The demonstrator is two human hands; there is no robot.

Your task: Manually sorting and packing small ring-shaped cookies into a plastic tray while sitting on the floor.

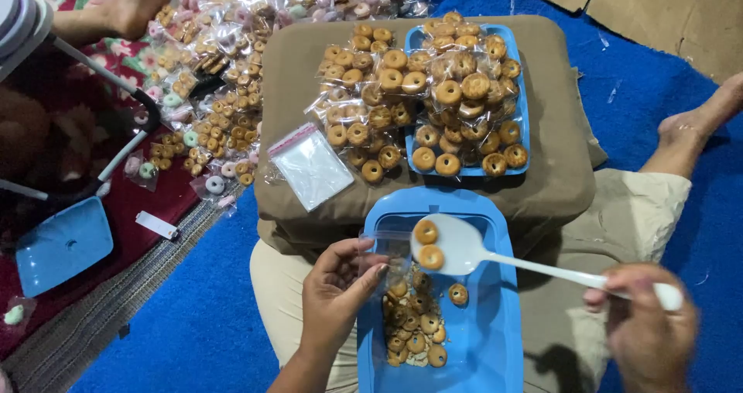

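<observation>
White spoon (464, 246), blue tub (495, 339), golden-brown biscuits (414, 327)

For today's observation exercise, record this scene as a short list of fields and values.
Left hand: holds a small clear bag open
Right hand: grips a white spoon by its handle
On spoon: two ring biscuits
Below: blue tray with loose biscuits
On cushion: filled packets, flat empty bags

The person wears light beige shorts (619, 215) of plain cloth, seen on both sides of the near part of the scene. The left hand (334, 288) and right hand (646, 335) are bare, with no sleeves, rings or watch showing. The foot (685, 133) at the far right is bare too.
</observation>
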